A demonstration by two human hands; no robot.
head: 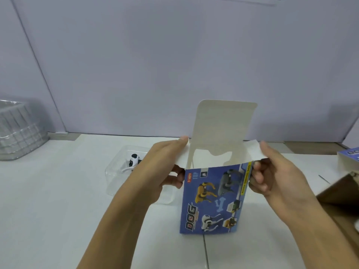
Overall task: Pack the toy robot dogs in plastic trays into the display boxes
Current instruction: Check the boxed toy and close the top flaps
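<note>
A: Where is the box, and how does it stand?

B: The blue box [212,199] stands upright on the white table [58,200], its open end up. The tall back flap [223,129] points straight up, and a short side flap sticks out level on either side of the opening.

A: How are the hands placed on it?

B: Both forearms reach in from below. The left hand [165,169] is at the box's left top corner, thumb lying along the top of the left side flap [181,156], fingers curled beneath it against the box wall, so it pinches that flap. The right hand [275,171] mirrors it at the right top corner: thumb on top of the right side flap [252,150], fingers curled under and pressed to the box's right edge, clamped on that flap.

A: And the toy dog?

B: Left of the box, behind the left wrist, a white and black toy dog [133,162] lies in a clear tray [116,181] on the table. Neither hand touches it.

A: Anything else?

B: Far left of the box is a stack of clear trays [19,129]. To the right of the box, at the edge of view, is a second blue box [349,155].
</note>
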